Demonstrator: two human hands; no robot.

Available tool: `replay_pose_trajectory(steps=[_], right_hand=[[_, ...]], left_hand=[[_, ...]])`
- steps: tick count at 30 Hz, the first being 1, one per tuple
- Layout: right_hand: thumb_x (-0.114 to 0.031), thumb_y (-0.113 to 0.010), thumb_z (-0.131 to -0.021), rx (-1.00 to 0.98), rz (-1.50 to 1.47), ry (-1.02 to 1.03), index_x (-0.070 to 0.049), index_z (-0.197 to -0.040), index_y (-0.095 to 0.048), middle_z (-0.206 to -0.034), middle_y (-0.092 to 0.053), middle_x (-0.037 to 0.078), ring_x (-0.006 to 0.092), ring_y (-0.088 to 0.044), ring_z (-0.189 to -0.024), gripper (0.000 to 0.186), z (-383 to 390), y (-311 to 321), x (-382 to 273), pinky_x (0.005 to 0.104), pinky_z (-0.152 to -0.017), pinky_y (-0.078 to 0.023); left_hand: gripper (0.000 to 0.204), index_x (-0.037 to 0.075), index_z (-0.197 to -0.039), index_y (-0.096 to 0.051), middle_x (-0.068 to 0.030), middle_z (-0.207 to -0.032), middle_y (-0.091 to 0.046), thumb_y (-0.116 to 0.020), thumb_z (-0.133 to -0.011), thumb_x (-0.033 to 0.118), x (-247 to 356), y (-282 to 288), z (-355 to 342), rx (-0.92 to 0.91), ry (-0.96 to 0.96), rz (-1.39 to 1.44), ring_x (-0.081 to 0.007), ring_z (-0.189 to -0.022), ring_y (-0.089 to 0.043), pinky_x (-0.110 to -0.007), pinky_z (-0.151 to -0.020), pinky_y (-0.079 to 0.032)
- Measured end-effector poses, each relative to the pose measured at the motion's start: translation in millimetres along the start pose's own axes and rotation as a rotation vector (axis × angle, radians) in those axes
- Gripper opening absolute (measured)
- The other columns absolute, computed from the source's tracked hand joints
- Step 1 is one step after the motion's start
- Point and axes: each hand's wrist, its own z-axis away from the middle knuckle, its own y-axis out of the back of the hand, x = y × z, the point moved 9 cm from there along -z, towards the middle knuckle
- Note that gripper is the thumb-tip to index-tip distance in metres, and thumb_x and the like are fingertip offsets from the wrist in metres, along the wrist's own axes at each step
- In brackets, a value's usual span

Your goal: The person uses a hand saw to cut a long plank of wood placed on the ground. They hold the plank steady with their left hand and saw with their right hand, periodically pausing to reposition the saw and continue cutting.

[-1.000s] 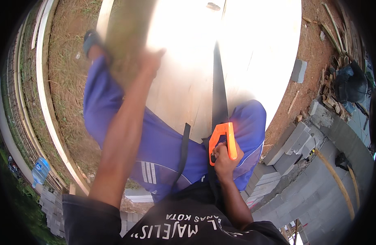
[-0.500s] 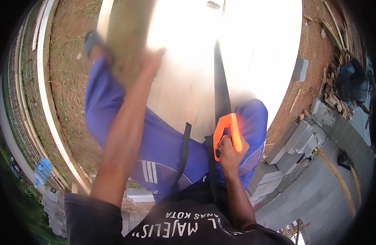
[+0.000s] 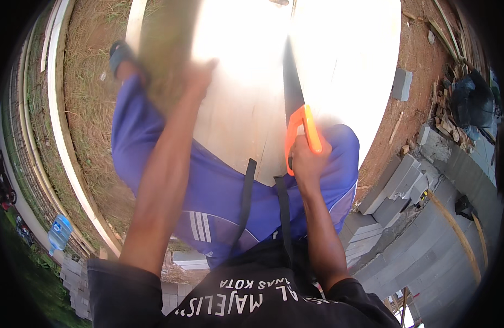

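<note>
My right hand [image 3: 310,157] is wrapped round the orange handle of a hand saw [image 3: 294,85]. The dark blade points away from me along a pale wooden board [image 3: 235,117], and its far end fades into glare. At the board's left edge rests my left hand [image 3: 200,76], thumb lifted; glare and blur hide most of its fingers, so their grip is unclear. My legs in blue trousers are spread on either side of the near part of the board.
A long timber [image 3: 59,109] lies on the grassy ground at left, with a blue plastic bottle [image 3: 59,234] beyond it. Grey blocks [image 3: 397,180] are stacked at right, near a loose block [image 3: 401,85] and a dark bag [image 3: 473,101] by wood scraps.
My right hand has pushed the saw forward, away from my body, along the board. The left hand stays at the board's left edge, shifted only slightly in view.
</note>
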Motion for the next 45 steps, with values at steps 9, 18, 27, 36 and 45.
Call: replay_pose_trajectory(steps=[9, 18, 27, 36, 45], right_hand=[[0.007, -0.049, -0.086, 0.002, -0.091, -0.078, 0.011, -0.131, -0.068, -0.068, -0.059, 0.001, 0.0059, -0.054, -0.057, 0.049, 93, 45, 19, 0.0244, -0.054, -0.045], [-0.003, -0.052, -0.091, -0.076, -0.029, -0.015, 0.0, -0.075, -0.049, -0.06, -0.045, 0.0, 0.0074, -0.04, -0.052, 0.017, -108, -52, -26, 0.0332, -0.048, -0.036], [0.001, -0.052, -0.089, -0.031, -0.092, -0.024, 0.006, -0.092, -0.068, -0.064, -0.054, 0.0, 0.0065, -0.048, -0.055, 0.016, -17, -2, 19, 0.0283, -0.05, -0.04], [0.01, -0.05, -0.085, -0.005, -0.096, -0.094, 0.013, -0.127, -0.067, -0.065, -0.056, 0.001, 0.0065, -0.053, -0.053, 0.045, 90, 45, 12, 0.0257, -0.05, -0.043], [-0.001, -0.051, -0.089, -0.01, -0.076, 0.035, -0.005, -0.07, -0.043, -0.062, -0.043, -0.002, 0.0084, -0.037, -0.049, 0.021, -95, -54, -11, 0.0312, -0.045, -0.031]], left_hand=[[0.054, -0.017, -0.117, -0.068, -0.027, -0.115, -0.074, -0.088, -0.087, 0.023, 13, 6, 11, -0.022, 0.088, -0.019, -0.0329, -0.103, -0.071, -0.044, -0.087, -0.054], [0.053, -0.017, -0.116, -0.068, -0.026, -0.114, -0.073, -0.088, -0.087, 0.022, 5, -8, 10, -0.071, 0.058, -0.012, -0.0304, -0.104, -0.07, -0.044, -0.088, -0.053], [0.058, -0.018, -0.119, -0.066, -0.0276, -0.118, -0.072, -0.089, -0.086, 0.024, -3, -7, -2, -0.052, 0.038, 0.006, -0.0328, -0.105, -0.069, -0.045, -0.089, -0.053], [0.057, -0.019, -0.115, -0.066, -0.0289, -0.117, -0.071, -0.089, -0.086, 0.025, 4, 6, 9, -0.019, 0.089, -0.009, -0.0339, -0.103, -0.07, -0.047, -0.087, -0.054], [0.055, -0.018, -0.112, -0.068, -0.0265, -0.11, -0.074, -0.089, -0.086, 0.025, -11, -7, -2, -0.019, 0.019, -0.007, -0.0316, -0.098, -0.071, -0.045, -0.083, -0.054]])
